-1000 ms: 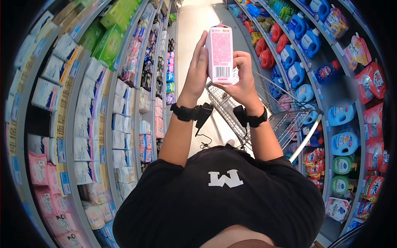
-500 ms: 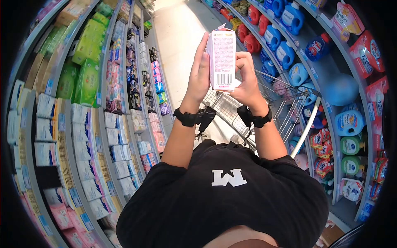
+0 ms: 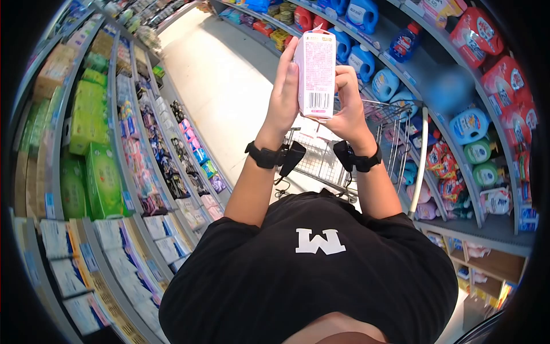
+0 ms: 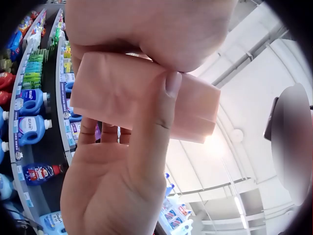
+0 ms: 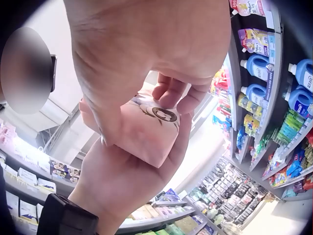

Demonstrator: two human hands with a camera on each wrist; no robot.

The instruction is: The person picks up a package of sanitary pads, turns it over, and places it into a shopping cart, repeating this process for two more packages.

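I see the aisle floor running away ahead of me, with shelves of tissue and pad packs on my left and shelves of detergent bottles and refill pouches on my right. A wire shopping cart stands just beyond my arms, its handle toward my right side. Both wrists carry black bands with camera units. Held up in front of me, above the cart, is the pink carton. Its long axis stands nearly upright, tilted only slightly, with the folded top end pointing up and away from me and the bottom end down toward my wrists. The printed back panel with its barcode faces me, the barcode near the lower end. My left hand lies along the carton's left side, fingers fairly straight up its edge and thumb across it, so that grip is clamped on the carton. My right hand cups the lower right corner, fingers curled round the carton and clamped on it too.
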